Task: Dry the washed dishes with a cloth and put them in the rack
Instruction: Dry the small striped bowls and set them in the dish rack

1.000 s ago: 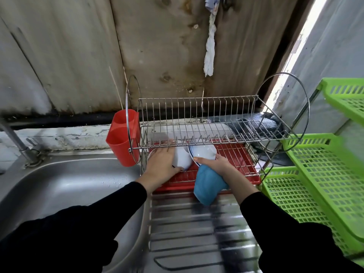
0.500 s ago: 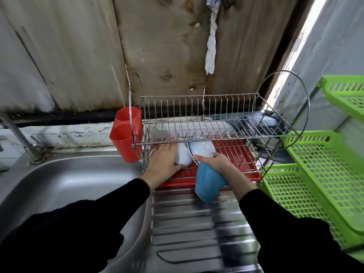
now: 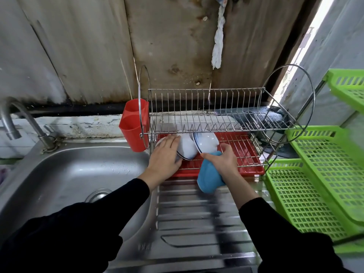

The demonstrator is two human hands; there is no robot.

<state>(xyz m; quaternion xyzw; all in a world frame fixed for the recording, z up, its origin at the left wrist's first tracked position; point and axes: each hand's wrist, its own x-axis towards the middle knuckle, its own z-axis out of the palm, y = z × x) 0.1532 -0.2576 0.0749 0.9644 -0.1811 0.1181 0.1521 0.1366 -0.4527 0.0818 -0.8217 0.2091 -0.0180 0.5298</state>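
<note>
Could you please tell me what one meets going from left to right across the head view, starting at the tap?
tap → sink → red cutlery cup → left hand → first white bowl → second white bowl → right hand gripping the blue cloth → green shelf.

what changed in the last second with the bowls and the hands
The right hand has tipped the blue-rimmed bowl more onto its side, leaning towards the other white bowl in the rack. Nothing was let go: the left hand stays flat on that bowl, and the blue cloth stays in the right hand.
</note>
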